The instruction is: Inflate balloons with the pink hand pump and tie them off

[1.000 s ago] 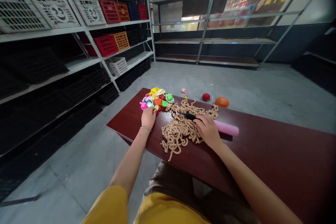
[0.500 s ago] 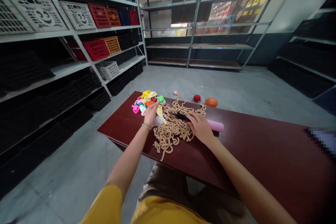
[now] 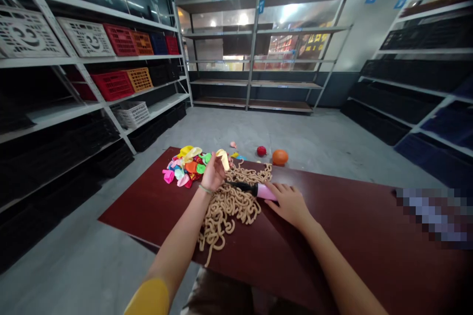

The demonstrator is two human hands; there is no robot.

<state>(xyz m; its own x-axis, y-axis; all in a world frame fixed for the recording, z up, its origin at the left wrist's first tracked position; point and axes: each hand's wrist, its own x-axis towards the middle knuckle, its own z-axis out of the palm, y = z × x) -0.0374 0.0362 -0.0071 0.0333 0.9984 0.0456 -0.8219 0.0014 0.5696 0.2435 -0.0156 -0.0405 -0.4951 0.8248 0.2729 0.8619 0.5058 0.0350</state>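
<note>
My left hand (image 3: 213, 173) is raised a little above the dark red table (image 3: 148, 211) and pinches a limp pale yellow balloon (image 3: 223, 158). Just left of it lies a heap of several coloured uninflated balloons (image 3: 185, 167). A tangle of tan, noodle-like strands (image 3: 225, 204) is spread in front of me. My right hand (image 3: 288, 203) rests on a pink hand pump (image 3: 264, 191) with a black nozzle that lies across the strands, fingers curled over it.
On the grey floor beyond the table lie an orange ball (image 3: 280, 157), a small red ball (image 3: 261, 150) and a few balloon scraps. Metal shelving with white, red and orange crates (image 3: 111, 83) lines the left; more racks stand behind and right.
My left hand has picked a yellow balloon out of the heap and lifted it. The view has tilted up and shifted; my right hand stays on the pump.
</note>
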